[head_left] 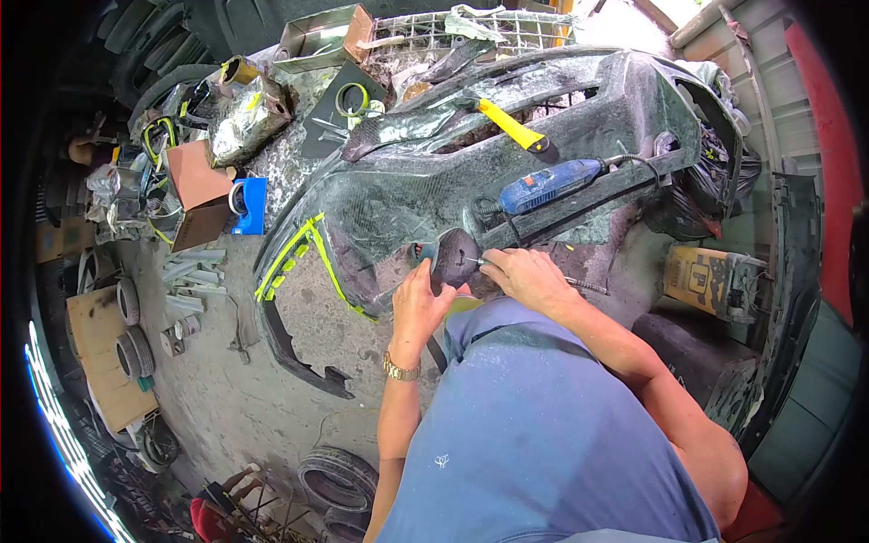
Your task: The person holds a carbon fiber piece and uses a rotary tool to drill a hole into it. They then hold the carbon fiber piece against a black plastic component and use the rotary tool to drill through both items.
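Note:
My left hand (418, 303) is closed on the edge of a small dark curved piece (457, 249), a slot or mark on its face. In my right hand (529, 276) is a slim rotary tool handpiece; its thin metal tip (474, 261) meets the dark piece. A ribbed metal shaft (588, 285) sticks out behind that hand. Just beyond my hands lies a dusty black car bumper (398, 199). On it rest a blue power tool (552, 185) with a cord and a yellow-handled tool (511, 125). Yellow-green tape (294, 258) marks the bumper's left side.
Behind the bumper, a cluttered surface holds a tape roll (352, 99), an open cardboard box (199, 195) and a blue dispenser (249, 206). Tires (337, 480) lie on the floor behind me. A yellow box (709, 282) and black bag (697, 195) stand at right. Another person (213, 518) appears lower left.

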The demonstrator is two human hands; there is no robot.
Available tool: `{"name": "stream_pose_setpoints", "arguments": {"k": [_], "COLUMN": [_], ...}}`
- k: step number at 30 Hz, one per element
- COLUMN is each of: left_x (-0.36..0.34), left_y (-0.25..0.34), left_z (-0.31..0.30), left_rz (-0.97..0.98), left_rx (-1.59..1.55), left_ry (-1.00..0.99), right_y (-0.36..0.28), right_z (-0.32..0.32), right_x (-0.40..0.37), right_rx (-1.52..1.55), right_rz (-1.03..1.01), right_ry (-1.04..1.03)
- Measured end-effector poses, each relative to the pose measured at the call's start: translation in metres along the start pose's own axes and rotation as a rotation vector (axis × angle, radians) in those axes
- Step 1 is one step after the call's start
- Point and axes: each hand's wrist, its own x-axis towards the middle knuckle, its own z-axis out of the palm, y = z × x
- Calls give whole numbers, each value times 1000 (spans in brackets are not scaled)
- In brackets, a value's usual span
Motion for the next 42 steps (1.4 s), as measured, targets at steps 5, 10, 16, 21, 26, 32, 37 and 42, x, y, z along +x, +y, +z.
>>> {"name": "stream_pose_setpoints", "arguments": {"k": [5, 10, 16, 21, 26, 32, 37, 42], "left_x": [-1, -1, 0, 0, 0, 0, -1, -5], "left_y": [1, 6, 0, 0, -4, -12, -11, -15], "left_z": [0, -3, 1, 0, -1, 15, 17, 23], "left_rz": [-1, -10, -9, -17, -90, -48, -39, -29], "left_rx": [14, -13, -15, -41, -310, -405, -218, -161], "left_ry": [13, 5, 0, 10, -20, 177, 169, 183], "right_y": [-3, -5, -4, -6, -6, 1, -8, -17], "right_z": [-1, -2, 1, 0, -19, -16, -11, -9], "right_x": [-1, -3, -5, -9, -16, -14, -2, 7], "right_rx": [20, 38, 57, 103, 73, 68, -40, -77], "right_rz": [8, 7, 22, 23, 104, 43, 40, 61], "right_ry": [-22, -1, -10, -5, -30, 71, 9, -80]}}
